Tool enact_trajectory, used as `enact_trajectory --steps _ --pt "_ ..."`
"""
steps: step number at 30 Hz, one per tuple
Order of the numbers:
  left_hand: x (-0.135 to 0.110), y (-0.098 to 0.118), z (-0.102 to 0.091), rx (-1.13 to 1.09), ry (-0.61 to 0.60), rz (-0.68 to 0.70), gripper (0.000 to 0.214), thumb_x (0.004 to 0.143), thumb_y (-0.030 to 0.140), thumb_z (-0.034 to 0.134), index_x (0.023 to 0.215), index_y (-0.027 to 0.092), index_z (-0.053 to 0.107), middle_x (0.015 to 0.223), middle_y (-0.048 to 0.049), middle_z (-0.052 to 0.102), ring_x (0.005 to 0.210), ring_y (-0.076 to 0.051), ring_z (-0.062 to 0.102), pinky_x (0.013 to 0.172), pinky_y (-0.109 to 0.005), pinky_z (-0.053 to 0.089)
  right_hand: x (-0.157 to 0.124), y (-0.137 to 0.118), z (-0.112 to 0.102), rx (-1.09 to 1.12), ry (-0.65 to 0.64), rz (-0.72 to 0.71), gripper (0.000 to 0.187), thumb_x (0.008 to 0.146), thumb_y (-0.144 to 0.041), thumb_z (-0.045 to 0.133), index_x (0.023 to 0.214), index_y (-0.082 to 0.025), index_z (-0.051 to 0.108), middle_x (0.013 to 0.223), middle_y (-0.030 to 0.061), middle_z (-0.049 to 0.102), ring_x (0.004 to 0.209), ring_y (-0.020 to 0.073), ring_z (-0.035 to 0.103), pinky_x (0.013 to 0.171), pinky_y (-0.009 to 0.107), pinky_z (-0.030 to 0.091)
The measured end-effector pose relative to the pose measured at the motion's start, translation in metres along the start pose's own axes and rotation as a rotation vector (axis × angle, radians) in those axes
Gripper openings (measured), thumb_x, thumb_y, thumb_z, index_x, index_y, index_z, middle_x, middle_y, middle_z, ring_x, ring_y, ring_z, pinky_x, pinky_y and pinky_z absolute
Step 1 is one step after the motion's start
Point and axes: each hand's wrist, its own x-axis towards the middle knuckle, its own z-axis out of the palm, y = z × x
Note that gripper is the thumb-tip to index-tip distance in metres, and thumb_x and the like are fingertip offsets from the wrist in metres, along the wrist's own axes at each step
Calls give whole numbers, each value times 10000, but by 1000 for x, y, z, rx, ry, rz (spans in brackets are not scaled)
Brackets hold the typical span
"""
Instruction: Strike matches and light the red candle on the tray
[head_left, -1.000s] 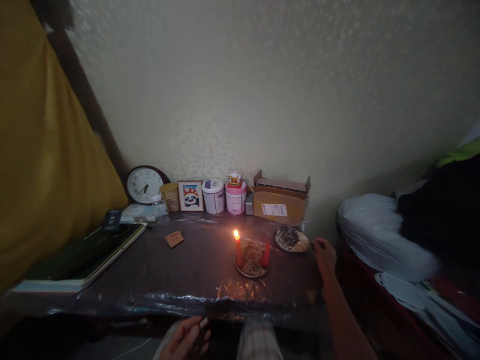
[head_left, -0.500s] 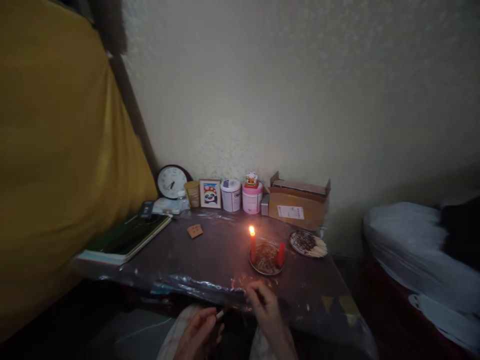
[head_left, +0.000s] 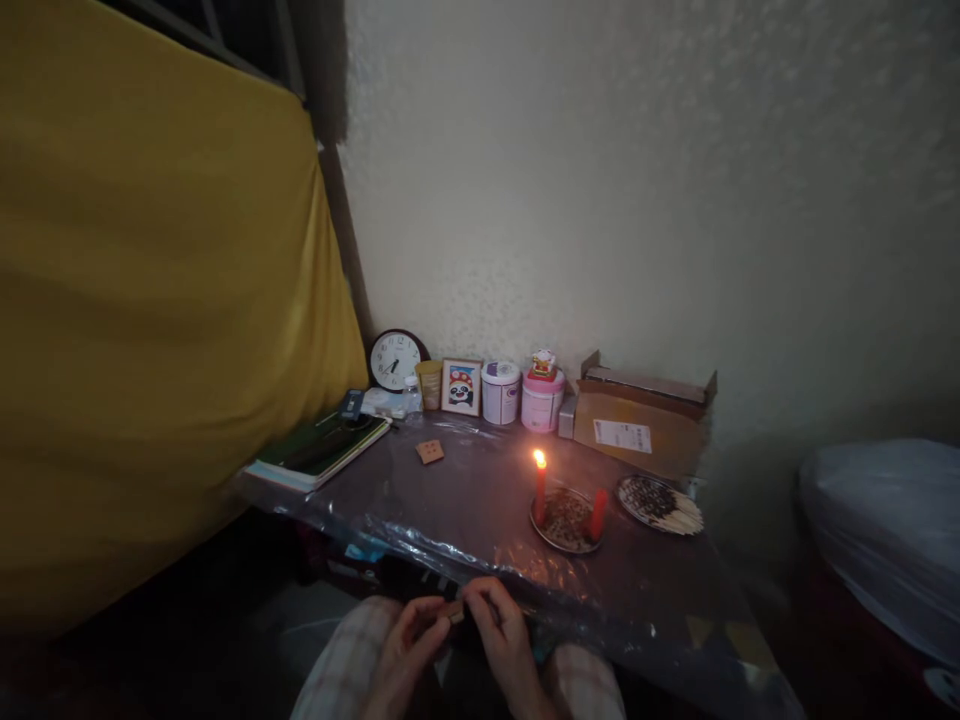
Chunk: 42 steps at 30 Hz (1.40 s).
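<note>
Between the knees (head_left: 349,665), left hand (head_left: 409,645) is pinching a small tan piece (head_left: 455,611), right hand (head_left: 502,637) is holding fingertips nearly together beside it, contents unclear; steadying both, clear of the lit candle (head_left: 541,496), seems wise.

Along the back edge of the tabletop (head_left: 480,480) stand, left to right, a clock (head_left: 395,360), a cup (head_left: 429,386), a picture frame (head_left: 461,388), two tubs (head_left: 500,396) and a cardboard box (head_left: 652,420), a figurine (head_left: 544,364) resting on the right-hand tub. A notebook (head_left: 328,447) lies along the left edge, with a card (head_left: 430,452) to its right; right of centre, a dish (head_left: 568,549) carries two candles (head_left: 540,497), and a plate (head_left: 622,494) of sticks (head_left: 682,515) lies behind it to the right, near the right edge. The left hand (head_left: 415,640) and right hand (head_left: 502,635) are positioned before the front edge.
</note>
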Motion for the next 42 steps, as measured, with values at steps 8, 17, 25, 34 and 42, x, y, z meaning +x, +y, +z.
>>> enact_trajectory --steps 8,17,25,34,42 --pt "29 -14 -9 160 -284 192 323 628 380 728 865 170 666 872 -74 681 886 -249 595 804 -328 447 -3 2 -3 -160 41 -44 175 800 -379 589 837 -216 640 869 18 645 870 194 612 815 276 478" --pt "52 -23 -17 63 -464 133 322 621 369 739 881 197 658 827 -43 678 816 -212 598 768 -303 426 -7 20 -5 -265 36 2 188 801 -371 592 902 -217 630 906 31 659 898 203 617 832 291 481" --pt "52 -19 -22 -23 -534 93 315 650 375 716 905 201 649 848 -43 664 834 -209 585 764 -296 417 -5 23 0 -300 73 -57 155 769 -345 630 866 -225 628 886 30 649 867 208 625 795 287 505" --pt "62 -8 -10 -197 -586 45 462 583 325 775 1000 213 612 980 -71 655 842 -212 612 801 -329 421 7 2 -7 -285 163 -129 172 748 -332 653 885 -228 645 957 49 656 932 220 619 824 290 508" --pt "67 44 10 -382 -753 -180 229 838 293 503 989 167 623 923 -87 676 816 -188 630 768 -309 432 48 -33 1 -312 101 -203 197 770 -289 633 961 -243 634 1056 49 629 1011 218 587 863 301 490"
